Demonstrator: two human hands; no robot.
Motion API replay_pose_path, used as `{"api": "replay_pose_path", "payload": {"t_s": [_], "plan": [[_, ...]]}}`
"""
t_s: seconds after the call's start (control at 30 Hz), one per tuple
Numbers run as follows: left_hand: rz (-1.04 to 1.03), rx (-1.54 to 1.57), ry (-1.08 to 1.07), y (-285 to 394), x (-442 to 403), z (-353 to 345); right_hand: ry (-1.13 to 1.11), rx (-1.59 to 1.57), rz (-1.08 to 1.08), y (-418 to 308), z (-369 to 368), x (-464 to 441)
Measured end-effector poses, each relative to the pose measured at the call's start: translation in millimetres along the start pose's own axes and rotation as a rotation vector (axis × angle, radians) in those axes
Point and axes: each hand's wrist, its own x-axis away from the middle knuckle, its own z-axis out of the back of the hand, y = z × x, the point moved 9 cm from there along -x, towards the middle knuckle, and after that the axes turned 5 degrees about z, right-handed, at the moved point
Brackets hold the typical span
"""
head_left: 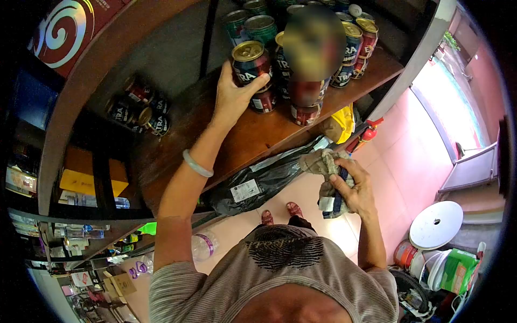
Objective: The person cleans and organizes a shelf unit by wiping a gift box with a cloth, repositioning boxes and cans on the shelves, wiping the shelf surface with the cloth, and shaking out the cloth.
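My left hand (237, 92) is wrapped round a dark red and black drink can (251, 63) with a gold top. That can stands on or just above a lower can (264, 100) on the wooden shelf (226, 156); I cannot tell whether they touch. A grey, dirty-looking rag (328, 175) with dark blue parts is bunched in my right hand (353, 188), held over the floor in front of the shelf. More stacked cans (353, 43) stand to the right of my left hand, partly behind a blurred patch. Green cans (260, 29) are farther back.
Several cans (141, 110) sit at the shelf's left. Below the shelf edge lies a black plastic-wrapped package (264, 183) with a label. A red fire extinguisher (368, 134) and a yellow bag (344, 124) are near its right end. Buckets (431, 269) stand at the right.
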Motion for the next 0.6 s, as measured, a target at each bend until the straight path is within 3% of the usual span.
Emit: {"api": "replay_pose_path", "payload": {"t_s": [0.23,0.37,0.43,0.5,0.6], "plan": [[-0.035,0.045,-0.09,-0.5,-0.6,-1.8,0.013,-0.021,0.042,-4.2,-14.1,-2.2],[0.091,-0.337,-0.059,6.3,7.9,8.6,-0.002,0.057,0.039,-5.4,-19.3,-2.6],[0.01,-0.333,-0.05,-1.2,15.2,16.2,0.017,0.005,0.021,1.6,-23.6,-2.1],[0.163,-0.395,-0.037,-9.0,35.1,37.3,0.018,-0.046,-0.058,15.9,-25.1,2.7],[0.238,-0.41,0.239,-29.3,72.9,114.2,0.015,-0.082,-0.187,37.4,-27.7,9.4]]}}
